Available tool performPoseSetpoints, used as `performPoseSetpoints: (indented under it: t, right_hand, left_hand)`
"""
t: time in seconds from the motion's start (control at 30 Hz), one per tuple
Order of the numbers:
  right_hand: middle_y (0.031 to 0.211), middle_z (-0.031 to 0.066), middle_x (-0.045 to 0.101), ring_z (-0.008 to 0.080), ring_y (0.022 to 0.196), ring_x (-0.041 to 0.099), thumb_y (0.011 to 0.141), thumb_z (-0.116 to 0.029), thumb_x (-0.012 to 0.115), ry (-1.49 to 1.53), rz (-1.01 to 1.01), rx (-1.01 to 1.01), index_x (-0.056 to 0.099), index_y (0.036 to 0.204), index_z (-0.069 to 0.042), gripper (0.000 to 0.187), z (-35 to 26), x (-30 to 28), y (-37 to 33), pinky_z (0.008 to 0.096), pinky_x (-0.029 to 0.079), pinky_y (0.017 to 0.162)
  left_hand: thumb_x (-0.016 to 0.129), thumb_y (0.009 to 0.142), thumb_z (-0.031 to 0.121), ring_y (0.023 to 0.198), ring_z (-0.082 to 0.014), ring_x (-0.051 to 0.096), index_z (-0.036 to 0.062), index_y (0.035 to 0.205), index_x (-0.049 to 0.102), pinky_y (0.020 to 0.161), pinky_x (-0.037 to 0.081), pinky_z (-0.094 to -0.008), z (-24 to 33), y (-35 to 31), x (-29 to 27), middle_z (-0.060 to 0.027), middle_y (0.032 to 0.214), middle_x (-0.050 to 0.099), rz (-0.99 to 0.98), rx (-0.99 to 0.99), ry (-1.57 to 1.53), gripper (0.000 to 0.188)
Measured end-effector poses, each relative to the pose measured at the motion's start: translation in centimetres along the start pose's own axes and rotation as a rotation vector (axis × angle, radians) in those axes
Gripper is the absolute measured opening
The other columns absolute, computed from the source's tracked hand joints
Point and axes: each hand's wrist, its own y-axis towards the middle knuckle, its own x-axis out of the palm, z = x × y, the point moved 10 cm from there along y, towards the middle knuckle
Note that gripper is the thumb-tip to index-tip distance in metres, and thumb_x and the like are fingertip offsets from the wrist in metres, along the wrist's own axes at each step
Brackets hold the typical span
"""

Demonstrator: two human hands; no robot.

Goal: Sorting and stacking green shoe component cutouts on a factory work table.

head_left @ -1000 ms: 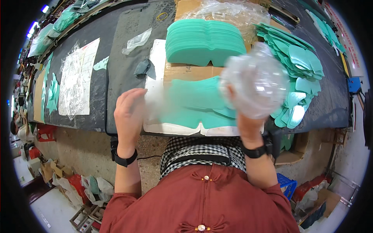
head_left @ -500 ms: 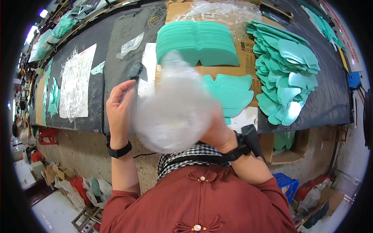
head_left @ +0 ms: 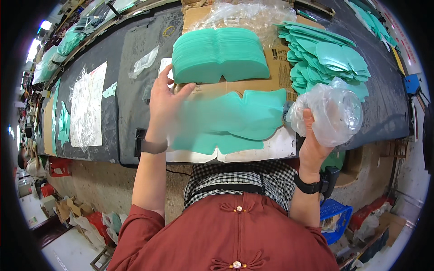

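My right hand [head_left: 312,147] is closed around a clear, rounded plastic bottle [head_left: 350,110] wrapped in a crumpled see-through bag, held tilted over the table's right part. My left hand [head_left: 165,106] has its fingers apart, beside the left end of a tall stack of green butterfly-shaped sheets [head_left: 221,61]. No object shows between its fingers. Below the stack lie a few loose green sheets [head_left: 262,110] of the same shape. The left wing of the upper one is smeared by motion next to my left hand; I cannot tell whether they touch.
A leaning heap of green sheets [head_left: 325,58] covers the right of the dark table [head_left: 131,104]. Cardboard [head_left: 282,67] lies under the stack, with crumpled clear film [head_left: 244,16] behind. At the left are a film-covered white sheet [head_left: 92,108] and a small plastic bag [head_left: 147,61].
My right hand has swung right with the wrapped bottle, away from the middle. My left hand has moved right and upward to the stack. The sheets below the stack have come into fuller view.
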Motion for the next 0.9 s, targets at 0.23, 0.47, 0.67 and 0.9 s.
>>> performPoseSetpoints:
  t: [0.23, 0.47, 0.67, 0.9]
  right_hand:
    - [0.126, 0.0169, 0.062, 0.0341, 0.116, 0.061, 0.075, -0.016, 0.081, 0.271, -0.461, -0.189, 0.059, 0.127, -0.002, 0.058, -4.7, 10.8, -6.0, 0.0424, 0.049, 0.098]
    - [0.135, 0.0131, 0.059, 0.0292, 0.12, 0.06, 0.084, -0.019, 0.075, 0.664, -0.654, 0.088, 0.054, 0.134, -0.005, 0.056, -2.9, 12.7, -8.7, 0.0385, 0.049, 0.099]
    - [0.139, 0.0129, 0.053, 0.0281, 0.127, 0.052, 0.094, -0.039, 0.067, 0.749, -0.119, 0.398, 0.042, 0.143, -0.003, 0.065, 2.2, 2.0, -1.8, 0.0445, 0.043, 0.108]
    - [0.14, 0.0164, 0.051, 0.0305, 0.13, 0.049, 0.091, -0.055, 0.062, 0.876, 0.227, 0.34, 0.039, 0.143, -0.001, 0.079, 1.5, -4.5, 1.4, 0.0537, 0.033, 0.116]
  left_hand:
    - [0.084, 0.075, 0.035, 0.073, -0.0173, 0.059, 0.0087, 0.139, 0.053, 0.068, 0.049, -0.0323, -0.3, 0.5, 0.6, -0.0062, 0.087, 0.062, 0.145, 0.148, 0.146, 0.076]
    - [0.079, 0.08, 0.025, 0.076, -0.0171, 0.06, 0.0087, 0.131, 0.057, 0.07, 0.05, -0.0322, 0.7, -0.1, -1.7, -0.0065, 0.088, 0.064, 0.168, 0.076, 0.026, 0.058]
    - [0.065, 0.094, 0.008, 0.08, -0.0065, 0.058, -0.0006, 0.114, 0.062, 0.074, 0.048, -0.0226, 0.4, -1.8, -4.1, -0.0004, 0.093, 0.065, 0.008, -0.117, -0.74, 0.022]
    - [0.064, 0.093, 0.007, 0.075, -0.0094, 0.06, 0.0036, 0.107, 0.06, 0.073, 0.049, -0.0244, -1.3, -7.7, -0.5, -0.0026, 0.093, 0.066, -0.335, -0.358, -0.92, 0.015]
